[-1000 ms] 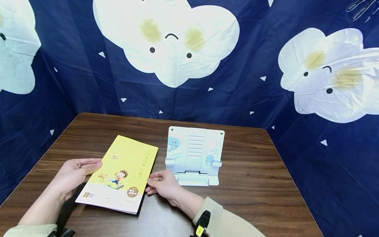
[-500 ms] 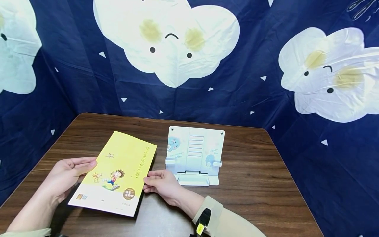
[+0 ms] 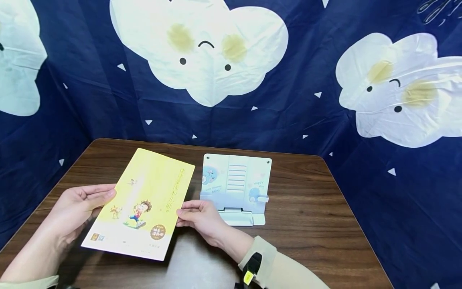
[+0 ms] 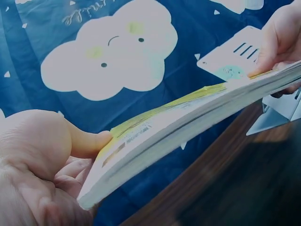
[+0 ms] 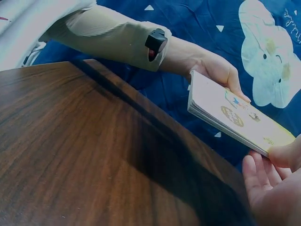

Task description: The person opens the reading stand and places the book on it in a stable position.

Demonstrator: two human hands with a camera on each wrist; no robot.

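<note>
A yellow and white children's book (image 3: pixel 144 204) is held up over the table, its cover facing up with a running cartoon child on it. My left hand (image 3: pixel 81 208) grips its left edge, thumb on the cover and fingers beneath. At the right edge, my right hand (image 3: pixel 202 220) pinches the book between thumb and fingers. In the left wrist view the book (image 4: pixel 188 110) bends slightly and its page edges show. Just behind the right hand stands a pale blue book stand (image 3: pixel 236 184) with a slotted middle strip, its lower left part hidden by that hand.
The dark wooden table (image 3: pixel 306 241) carries the stand, and the book's shadow falls on the table in the right wrist view. A navy cloth (image 3: pixel 162 108) printed with white clouds hangs behind the table and at its sides.
The book has risen and tilted a little more toward the camera, with both hands holding it throughout. The left hand has moved up slightly. The stand remains in place.
</note>
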